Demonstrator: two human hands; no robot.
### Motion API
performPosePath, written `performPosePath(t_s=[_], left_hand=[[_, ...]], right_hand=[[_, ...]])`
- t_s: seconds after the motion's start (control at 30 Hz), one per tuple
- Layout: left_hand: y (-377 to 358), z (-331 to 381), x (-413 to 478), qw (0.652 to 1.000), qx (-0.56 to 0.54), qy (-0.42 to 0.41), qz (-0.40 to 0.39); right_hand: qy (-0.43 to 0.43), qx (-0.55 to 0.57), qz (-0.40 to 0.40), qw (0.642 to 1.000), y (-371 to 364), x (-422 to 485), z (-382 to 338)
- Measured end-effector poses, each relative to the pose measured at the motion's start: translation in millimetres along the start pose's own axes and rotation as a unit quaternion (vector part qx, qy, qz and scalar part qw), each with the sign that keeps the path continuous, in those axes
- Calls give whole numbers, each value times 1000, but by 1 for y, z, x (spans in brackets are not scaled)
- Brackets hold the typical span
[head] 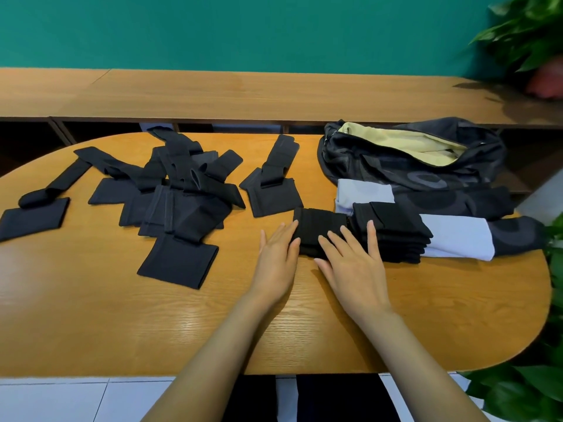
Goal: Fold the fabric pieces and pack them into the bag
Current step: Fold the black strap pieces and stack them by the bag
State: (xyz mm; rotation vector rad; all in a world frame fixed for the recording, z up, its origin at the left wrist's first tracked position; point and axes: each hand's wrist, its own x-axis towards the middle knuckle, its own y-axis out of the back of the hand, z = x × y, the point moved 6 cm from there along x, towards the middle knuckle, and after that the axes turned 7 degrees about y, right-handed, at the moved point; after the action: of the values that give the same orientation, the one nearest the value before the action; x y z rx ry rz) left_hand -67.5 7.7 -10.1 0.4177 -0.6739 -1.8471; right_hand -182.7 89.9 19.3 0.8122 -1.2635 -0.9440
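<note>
Head: black fabric piece (316,222), folded flat.

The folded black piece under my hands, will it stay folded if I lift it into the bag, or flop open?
Probably floppy: the unfolded pieces drape limply over one another, so the folded black piece may open unless pinched. Likely light, being thin cloth. It should slide, not roll, on the smooth table.

my fabric pieces (179,190) are black, on an orange-brown wood-grain bench (122,315). the bag (426,175) is dark with grey rings, pale yellow inside. two pale lilac cloths (457,239); teal wall (243,28).
</note>
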Motion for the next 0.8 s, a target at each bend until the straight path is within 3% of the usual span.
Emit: performPosePath(t_s=[0.23,0.57,0.8], left_hand=[[2,-6,-2,999,33,-30,-22],[20,-6,0,996,39,-53,54],[13,-9,0,993,107,-58,0]], right_hand=[[-12,0,-18,1000,-7,2,4],[-28,38,45,998,-2,10,8],[6,29,12,999,-3,14,-4]])
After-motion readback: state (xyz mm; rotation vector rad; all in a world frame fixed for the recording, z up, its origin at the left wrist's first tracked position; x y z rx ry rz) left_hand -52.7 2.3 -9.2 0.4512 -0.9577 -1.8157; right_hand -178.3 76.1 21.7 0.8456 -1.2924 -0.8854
